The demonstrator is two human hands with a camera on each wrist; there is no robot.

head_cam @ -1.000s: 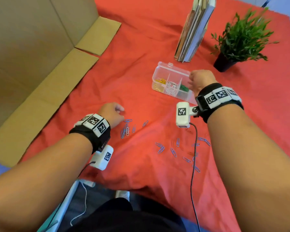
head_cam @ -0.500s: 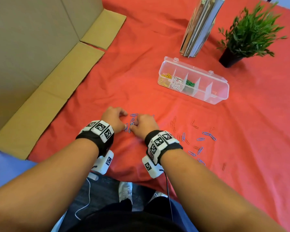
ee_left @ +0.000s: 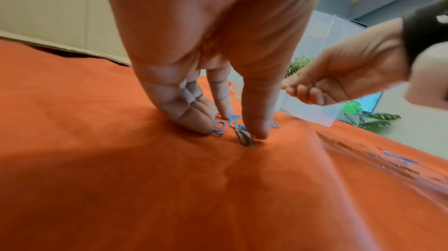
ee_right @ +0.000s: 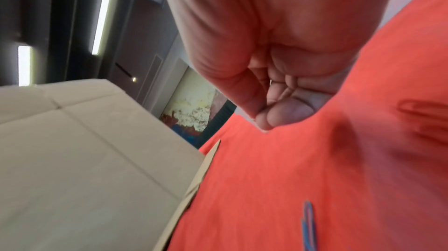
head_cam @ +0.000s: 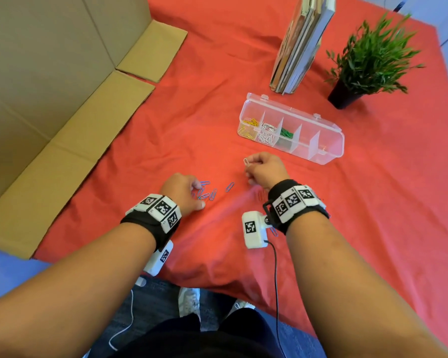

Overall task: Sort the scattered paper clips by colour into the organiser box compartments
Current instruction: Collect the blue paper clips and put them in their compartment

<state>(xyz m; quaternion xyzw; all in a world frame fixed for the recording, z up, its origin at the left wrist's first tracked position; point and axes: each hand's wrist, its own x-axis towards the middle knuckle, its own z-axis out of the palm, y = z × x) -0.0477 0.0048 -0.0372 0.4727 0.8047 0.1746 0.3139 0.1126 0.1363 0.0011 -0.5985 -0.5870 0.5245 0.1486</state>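
A clear organiser box [head_cam: 330,130] lies open on the red cloth, with yellow clips [head_cam: 248,125], white clips [head_cam: 267,133] and green clips [head_cam: 286,133] in its three left compartments; its two right compartments look bare. My right hand [head_cam: 248,164] hovers just in front of the box and pinches a white paper clip [head_cam: 246,161] between thumb and forefinger [ee_right: 278,113]. My left hand [head_cam: 198,195] rests fingertips-down on the cloth, the thumb [ee_left: 257,121] pressing on a cluster of blue clips [head_cam: 207,193] [ee_left: 219,127].
A single blue clip [head_cam: 229,186] lies between the hands, and faint red clips [head_cam: 260,195] lie by my right wrist. Cardboard flaps [head_cam: 62,156] lie along the left. Upright books [head_cam: 303,42] and a potted plant [head_cam: 367,60] stand behind the box. The cloth's front edge [head_cam: 217,282] is near my body.
My right hand came from the box down to the clips beside the left hand, then lifted towards the box with a white clip pinched. The left hand stayed on the blue clips.
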